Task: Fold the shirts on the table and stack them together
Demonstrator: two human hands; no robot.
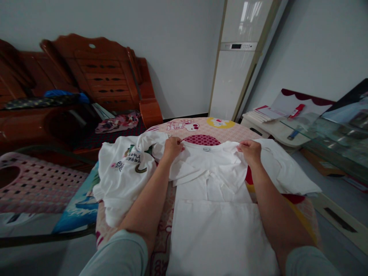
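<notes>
Table [230,135], covered in pink cartoon-printed cloth: landmark for all entries.

Item: plain white fabric shirt [212,230] with a small label [206,149] inside the round neck. Lies along the middle of the table, neck towards the table's far edge. Bunched folds below the neck; a straight edge crosses lower down, whether a fold or a second piece cannot be told.

Left hand [173,147]: above the table's far half, fingers pinching the shirt by one end of the neckline.

Right hand [250,151]: at matching depth over the table, fingers pinching the opposite shoulder.

Beside these: white garment with dark lettering and coloured print [126,172], rumpled on the table's left side; flat white cloth [287,168] on the table's right side, separate piece or sleeve not certain.

Handling note: the step in hand appears to be squaring the shoulders. Best done with both pinches level and an even, light outward pull, enough to straighten the neckline without stretching it. The bunched folds would want smoothing outward, and the lower edge keeping parallel to the neck; a one-sided tug would likely skew the shirt.
</notes>
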